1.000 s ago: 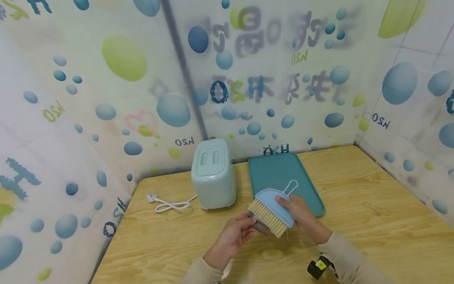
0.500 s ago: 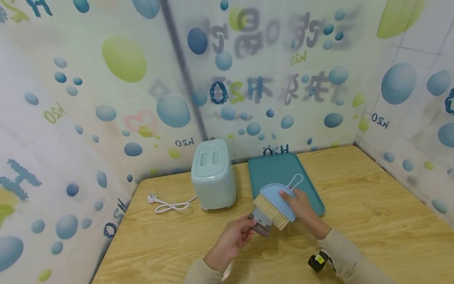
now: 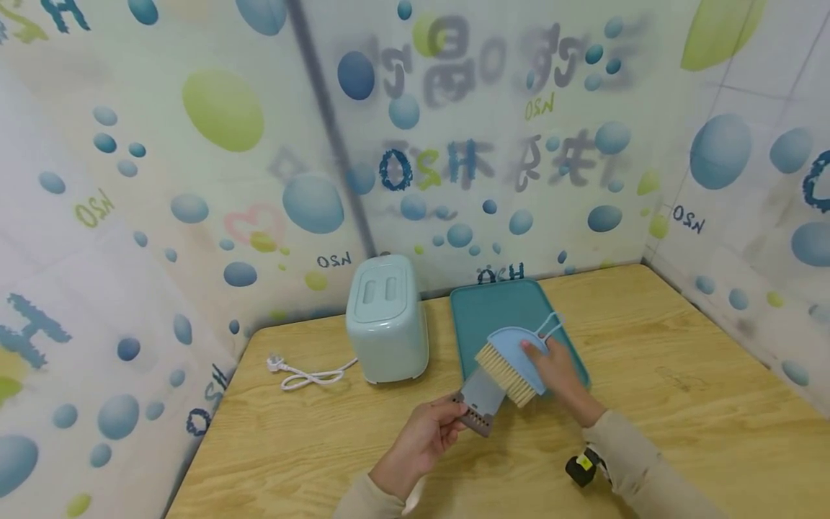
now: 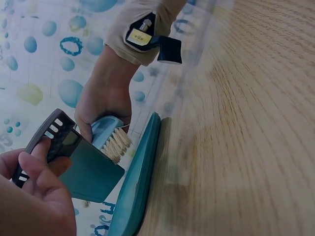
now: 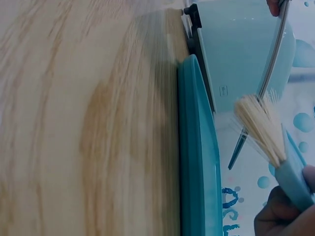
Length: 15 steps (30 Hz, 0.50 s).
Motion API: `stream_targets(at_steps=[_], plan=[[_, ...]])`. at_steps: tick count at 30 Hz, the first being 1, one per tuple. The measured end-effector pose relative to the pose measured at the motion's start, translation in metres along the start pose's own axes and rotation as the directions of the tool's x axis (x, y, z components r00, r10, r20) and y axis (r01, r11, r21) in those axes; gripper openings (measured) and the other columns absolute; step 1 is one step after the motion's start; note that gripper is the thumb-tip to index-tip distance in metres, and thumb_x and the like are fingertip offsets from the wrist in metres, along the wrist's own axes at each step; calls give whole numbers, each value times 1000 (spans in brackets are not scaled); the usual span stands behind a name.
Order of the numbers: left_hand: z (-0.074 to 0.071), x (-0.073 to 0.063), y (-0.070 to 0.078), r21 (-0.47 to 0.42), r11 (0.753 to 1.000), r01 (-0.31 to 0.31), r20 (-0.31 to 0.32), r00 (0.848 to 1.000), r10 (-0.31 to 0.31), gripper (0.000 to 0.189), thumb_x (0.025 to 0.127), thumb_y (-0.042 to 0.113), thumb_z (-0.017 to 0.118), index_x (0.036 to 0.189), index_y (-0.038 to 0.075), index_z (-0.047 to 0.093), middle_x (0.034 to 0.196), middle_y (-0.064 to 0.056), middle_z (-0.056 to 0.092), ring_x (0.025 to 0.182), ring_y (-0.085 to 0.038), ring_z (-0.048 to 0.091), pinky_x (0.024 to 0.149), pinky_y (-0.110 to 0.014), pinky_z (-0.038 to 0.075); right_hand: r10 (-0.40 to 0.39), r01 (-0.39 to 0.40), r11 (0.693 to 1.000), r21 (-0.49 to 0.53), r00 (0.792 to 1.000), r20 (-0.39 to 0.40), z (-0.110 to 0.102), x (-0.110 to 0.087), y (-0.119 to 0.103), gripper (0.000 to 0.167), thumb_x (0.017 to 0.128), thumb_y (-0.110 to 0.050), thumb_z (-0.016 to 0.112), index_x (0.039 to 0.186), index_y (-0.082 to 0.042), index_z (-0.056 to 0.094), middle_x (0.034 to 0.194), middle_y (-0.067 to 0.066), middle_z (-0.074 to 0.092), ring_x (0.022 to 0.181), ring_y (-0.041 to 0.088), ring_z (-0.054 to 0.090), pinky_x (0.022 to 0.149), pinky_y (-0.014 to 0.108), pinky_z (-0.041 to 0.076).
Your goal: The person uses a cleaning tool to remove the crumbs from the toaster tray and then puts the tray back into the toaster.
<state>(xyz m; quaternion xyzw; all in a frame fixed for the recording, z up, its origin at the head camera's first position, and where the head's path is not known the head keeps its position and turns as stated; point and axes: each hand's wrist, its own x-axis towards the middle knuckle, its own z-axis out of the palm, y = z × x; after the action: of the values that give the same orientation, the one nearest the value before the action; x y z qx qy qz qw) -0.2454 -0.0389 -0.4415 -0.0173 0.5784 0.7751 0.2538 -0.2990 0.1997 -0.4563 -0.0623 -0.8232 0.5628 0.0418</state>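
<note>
My left hand (image 3: 424, 440) pinches a crumb tray (image 3: 483, 393) by its dark slotted end, holding it tilted above the table. Its flat grey plate points toward the teal serving tray. In my right hand (image 3: 556, 371) is a light blue brush (image 3: 519, 352) with pale bristles and a loop handle, the thumb lying on its blue body. The bristles lie over the plate's far end in the head view. The left wrist view has the bristles (image 4: 117, 145) at the plate's edge; whether they touch it I cannot tell.
A pale green toaster (image 3: 389, 324) stands at the back, its white cord and plug (image 3: 311, 376) to its left. Behind my hands lies a teal serving tray (image 3: 493, 303). Patterned curtains (image 3: 454, 144) border the wooden table (image 3: 674, 346).
The brush has moved right and up, away from the crumb tray's slotted end, uncovering more of the grey plate. My left hand stays nearly in place with the crumb tray.
</note>
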Motion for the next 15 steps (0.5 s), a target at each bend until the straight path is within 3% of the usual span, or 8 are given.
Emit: stream_targets(at_steps=[7,15], plan=[[-1,-4,1,-2,1000,-4,1,1000,4,53,88,5,55,138,-9,44,71,11,70,58,8,59,53,-6,42,2,-1,1000,11,1000,-12,0,6,2,57,102,-26,46,135,19,36,133,37,46,118,44,51,99,53,44],[1,-2,2,9,1000,-6,13,1000,6,54,87,5,57,137,-10,44,71,10,69,58,7,57,54,-7,42,-45,38,995,-93,996,-74,-9,10,7,56,101,-25,48,133,19,37,132,41,44,119,51,48,102,58,40]])
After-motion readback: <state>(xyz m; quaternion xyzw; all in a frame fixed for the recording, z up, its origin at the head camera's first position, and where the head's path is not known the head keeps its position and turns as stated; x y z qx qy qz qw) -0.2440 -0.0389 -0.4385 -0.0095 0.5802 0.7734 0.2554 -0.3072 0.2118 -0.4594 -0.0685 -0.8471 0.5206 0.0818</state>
